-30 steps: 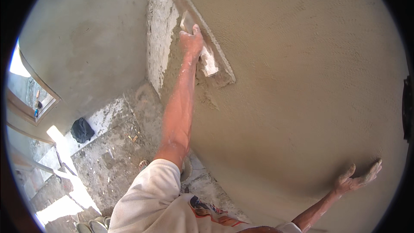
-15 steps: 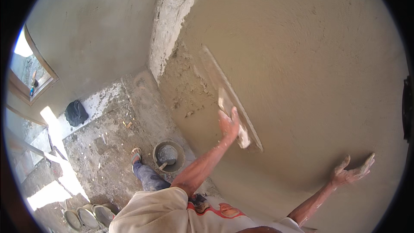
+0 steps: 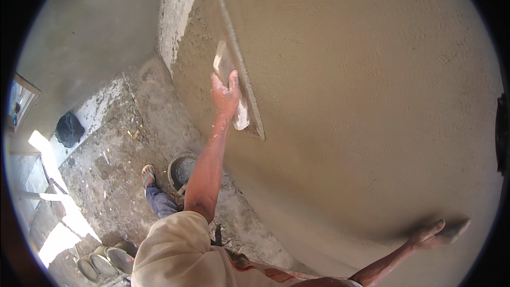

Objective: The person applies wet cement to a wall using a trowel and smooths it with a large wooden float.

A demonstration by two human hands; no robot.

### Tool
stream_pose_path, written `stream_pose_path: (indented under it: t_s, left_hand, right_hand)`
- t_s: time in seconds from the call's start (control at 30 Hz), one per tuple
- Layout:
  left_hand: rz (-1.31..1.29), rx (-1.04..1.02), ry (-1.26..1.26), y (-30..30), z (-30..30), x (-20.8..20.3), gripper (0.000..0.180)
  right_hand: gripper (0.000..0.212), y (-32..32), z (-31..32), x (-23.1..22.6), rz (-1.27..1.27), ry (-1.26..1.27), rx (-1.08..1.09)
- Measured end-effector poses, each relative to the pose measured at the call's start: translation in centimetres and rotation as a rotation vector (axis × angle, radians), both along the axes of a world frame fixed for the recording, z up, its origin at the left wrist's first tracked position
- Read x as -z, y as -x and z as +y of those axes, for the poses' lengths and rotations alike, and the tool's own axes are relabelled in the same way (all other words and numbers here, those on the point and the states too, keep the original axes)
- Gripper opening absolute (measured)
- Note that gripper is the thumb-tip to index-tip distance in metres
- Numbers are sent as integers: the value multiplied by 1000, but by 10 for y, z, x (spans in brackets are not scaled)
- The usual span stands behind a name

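My left hand (image 3: 225,95) is wrapped round the handle of a long plastering float (image 3: 241,116). The float lies against the wall of wet brown plaster (image 3: 340,95), tilted, its upper end close to the rough pale strip (image 3: 178,10) at the wall's left edge. Part of the float's board is smeared by motion. At the lower right, my right hand (image 3: 430,235) is open with thumb and fingers stretched out, holding nothing. It is beside the plastered surface with a dark shadow next to it; whether it touches I cannot tell.
A round bucket (image 3: 183,169) with grey contents stands on the floor, partly behind my left forearm. Several more buckets (image 3: 101,261) are at the lower left. A black bag (image 3: 69,129) lies by the other wall, near a framed opening (image 3: 22,101). My sandalled foot (image 3: 148,172) is on the dusty floor.
My left hand has slid the float up and left along the wall, and the arm is stretched further. My right hand sits lower. The whole view has shifted a little.
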State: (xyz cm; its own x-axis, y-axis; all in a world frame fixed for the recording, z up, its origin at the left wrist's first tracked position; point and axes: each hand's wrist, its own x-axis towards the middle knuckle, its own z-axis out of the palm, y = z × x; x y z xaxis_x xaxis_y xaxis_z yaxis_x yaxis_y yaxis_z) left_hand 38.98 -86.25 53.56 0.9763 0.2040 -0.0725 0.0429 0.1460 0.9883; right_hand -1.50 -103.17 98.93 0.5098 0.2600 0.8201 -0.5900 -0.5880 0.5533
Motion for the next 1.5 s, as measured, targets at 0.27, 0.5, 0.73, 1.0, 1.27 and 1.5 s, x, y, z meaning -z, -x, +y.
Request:
stream_pose_path:
  t_s: [0.27, 0.5, 0.73, 1.0, 1.27, 1.5]
  left_hand:
    - [243, 103, 105, 116, -42, 61, 67]
    - [-133, 246, -50, 177, -63, -82, 61]
    - [-90, 211, 129, -113, 36, -164, 49]
    - [281, 214, -43, -113, 38, 18, 92]
    - [-52, 281, -99, -11, 4, -103, 66]
    - [383, 223, 113, -112, 57, 85, 82]
  right_hand:
    - [68, 1, 6, -5, 25, 69, -41]
    - [62, 3, -2, -8, 47, 144, -5]
    - [64, 7, 4, -11, 26, 110, 29]
    - [63, -1, -4, -7, 24, 71, -43]
    - [62, -2, 0, -8, 39, 125, 5]
    - [71, -5, -4, -4, 19, 64, -73]
